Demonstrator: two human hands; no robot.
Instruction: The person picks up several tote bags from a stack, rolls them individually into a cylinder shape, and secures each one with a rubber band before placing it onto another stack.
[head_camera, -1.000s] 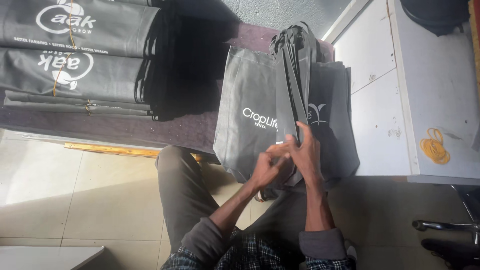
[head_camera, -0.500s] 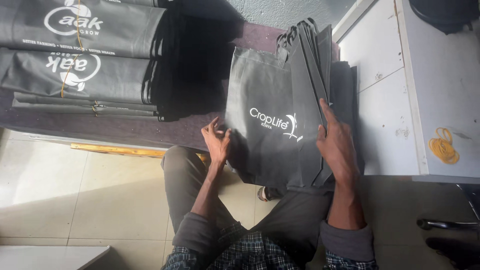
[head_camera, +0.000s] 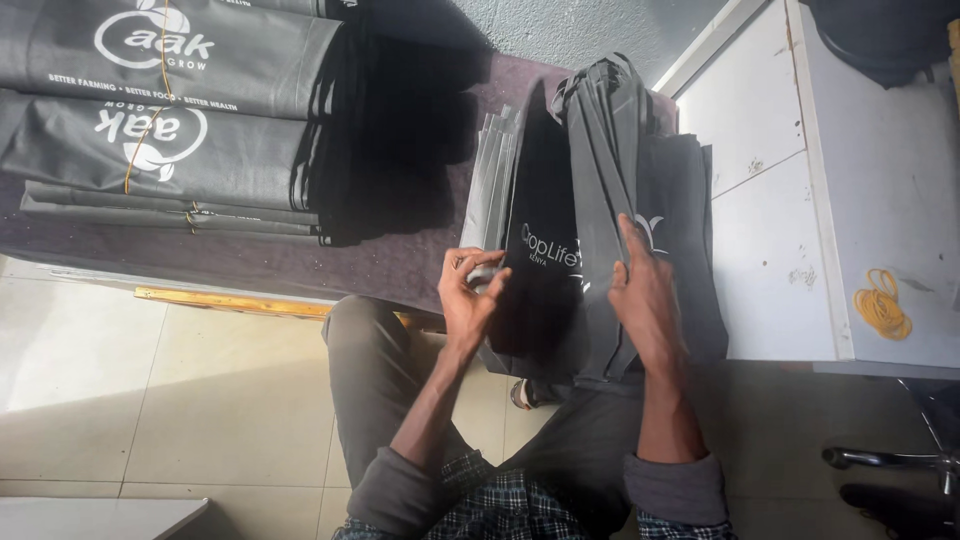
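A stack of grey fabric tote bags (head_camera: 600, 170) with white print lies across my lap and a dark purple bench (head_camera: 300, 262). My left hand (head_camera: 468, 292) pinches the edge of several bag layers on the stack's left side and lifts them up. My right hand (head_camera: 645, 300) lies flat on the stack, fingers pointing away, pressing on the bags and their bundled handles (head_camera: 605, 90). The lifted layers throw a dark shadow over the printed face between my hands.
Tied bundles of folded grey bags (head_camera: 170, 110) lie on the bench at upper left. A white cabinet (head_camera: 800, 200) stands at right with yellow rubber bands (head_camera: 882, 305) on its top. Beige floor tiles (head_camera: 150, 400) spread at lower left. A chair base (head_camera: 900, 470) shows at lower right.
My hands came apart from the bags' near edge. The left hand moved to the stack's left side and now lifts several layers upright. The right hand stays flat on the stack.
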